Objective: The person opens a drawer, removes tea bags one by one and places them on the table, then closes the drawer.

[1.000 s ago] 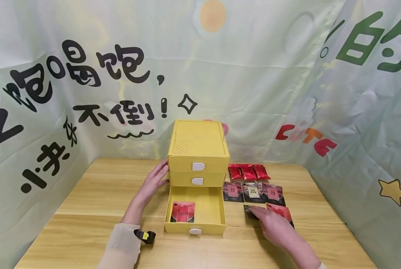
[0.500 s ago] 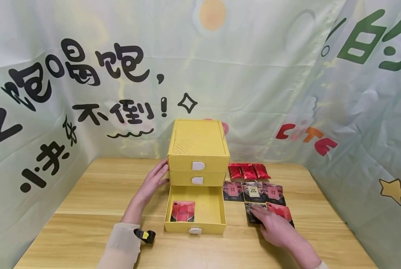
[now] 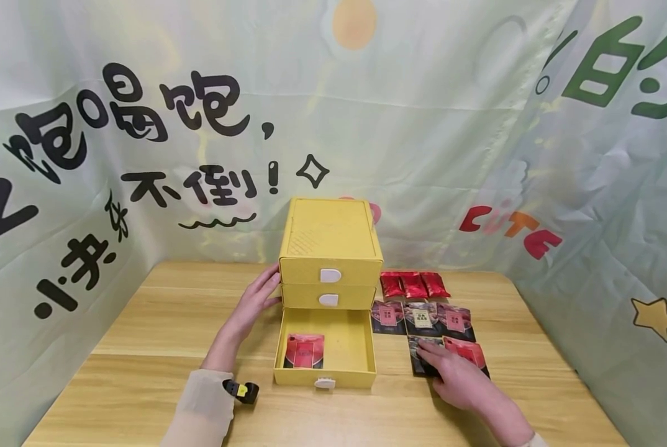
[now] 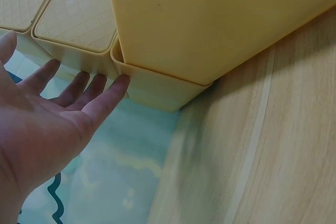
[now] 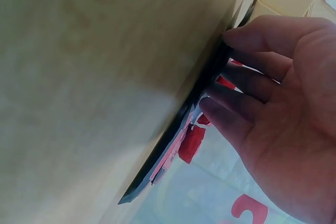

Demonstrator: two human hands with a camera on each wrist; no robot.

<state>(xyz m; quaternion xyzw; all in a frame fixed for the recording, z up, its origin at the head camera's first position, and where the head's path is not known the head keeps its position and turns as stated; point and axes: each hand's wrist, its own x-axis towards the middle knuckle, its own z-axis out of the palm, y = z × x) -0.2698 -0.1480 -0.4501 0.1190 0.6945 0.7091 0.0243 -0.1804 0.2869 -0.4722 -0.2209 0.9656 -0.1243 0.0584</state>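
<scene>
A yellow drawer box [image 3: 333, 230] stands at the table's middle with its bottom drawer [image 3: 349, 341] pulled out. Inside that drawer lies a red sachet [image 3: 304, 352] on the left. My left hand [image 3: 249, 305] touches the box's left side, and the left wrist view has its straight fingertips [image 4: 122, 81] against the yellow wall. To the right of the drawer, my right hand [image 3: 461, 377] rests its fingertips on a dark flat sachet [image 3: 420, 366], covering part of it. Another red-and-dark sachet [image 3: 470, 352] lies flat just right of it, partly behind the hand.
Behind my right hand, a row of dark sachets [image 3: 421, 318] lies beside the box. Farther back are small red packets [image 3: 414, 285]. Printed cloth [image 3: 423, 136] hangs around the wooden table [image 3: 132, 385]. A black-and-yellow device [image 3: 242, 392] sits at my left wrist.
The dark sachet under my right fingers was seen edge-on and shifted slightly toward me and right; it now lies flat. My left hand and the drawer have stayed put.
</scene>
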